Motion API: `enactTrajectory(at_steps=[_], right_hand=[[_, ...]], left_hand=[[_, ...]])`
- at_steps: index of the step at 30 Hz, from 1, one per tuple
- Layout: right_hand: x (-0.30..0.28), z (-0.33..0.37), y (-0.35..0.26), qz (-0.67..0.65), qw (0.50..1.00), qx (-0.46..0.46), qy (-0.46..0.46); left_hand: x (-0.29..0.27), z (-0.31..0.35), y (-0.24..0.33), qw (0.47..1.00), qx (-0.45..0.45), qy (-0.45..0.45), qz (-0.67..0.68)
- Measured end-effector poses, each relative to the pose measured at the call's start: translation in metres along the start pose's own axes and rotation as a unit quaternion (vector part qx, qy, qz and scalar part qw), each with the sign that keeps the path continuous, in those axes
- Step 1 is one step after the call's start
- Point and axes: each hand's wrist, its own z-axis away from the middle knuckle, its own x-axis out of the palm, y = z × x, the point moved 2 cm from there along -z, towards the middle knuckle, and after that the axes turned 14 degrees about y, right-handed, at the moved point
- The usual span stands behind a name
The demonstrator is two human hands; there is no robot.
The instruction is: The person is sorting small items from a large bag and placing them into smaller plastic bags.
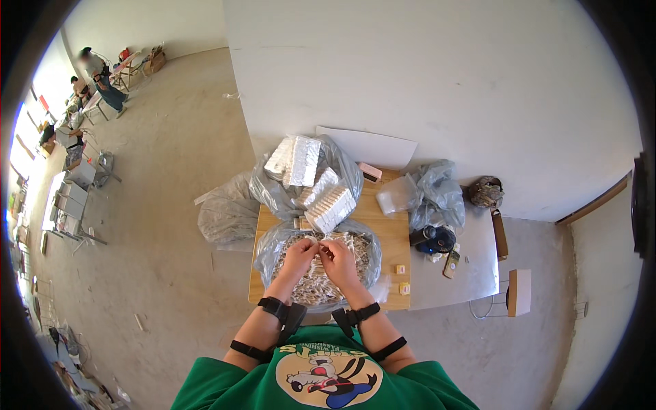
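My left hand (301, 258) and my right hand (336, 258) meet over a grey plastic bag (372, 256) that lies wide on the wooden table (388, 236). Fingertips of both are pinched together, almost touching; a small whitish bit shows between them, too small to name. Under them the bag is filled with a heap of thin brown and white stick-like pieces (316, 290). Just beyond stands a second grey bag (273, 199), holding several white ribbed bundles (303, 160). One of these bundles (331, 209) leans towards my hands.
Two small yellow boxes (400, 279) sit at the table's right. A metal-topped table (471, 273) adjoins it, bearing a dark bottle (422, 235), a phone (451, 263) and a plastic bag (437, 191). A stool (518, 292) stands right; another bag (229, 212) slumps left. People work far left.
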Motion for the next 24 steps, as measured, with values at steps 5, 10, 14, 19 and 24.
enactTrajectory(at_steps=[5, 10, 14, 19, 24], right_hand=[[0.000, 0.004, 0.002, -0.001, 1.000, 0.025, -0.011], [-0.002, 0.004, 0.005, -0.030, 0.996, 0.085, -0.018], [-0.006, 0.004, 0.005, -0.024, 0.996, 0.082, -0.005], [-0.012, 0.004, 0.009, -0.030, 0.994, 0.102, 0.008], [-0.018, 0.002, 0.014, -0.046, 0.990, 0.132, 0.022]], left_hand=[[-0.001, 0.006, 0.015, 0.990, 0.121, 0.001, -0.068], [-0.001, 0.011, 0.022, 0.963, 0.241, 0.009, -0.117], [0.002, 0.017, 0.026, 0.954, 0.269, 0.029, -0.130], [0.008, 0.018, 0.024, 0.953, 0.273, 0.023, -0.130], [0.014, 0.016, 0.022, 0.962, 0.250, 0.001, -0.110]])
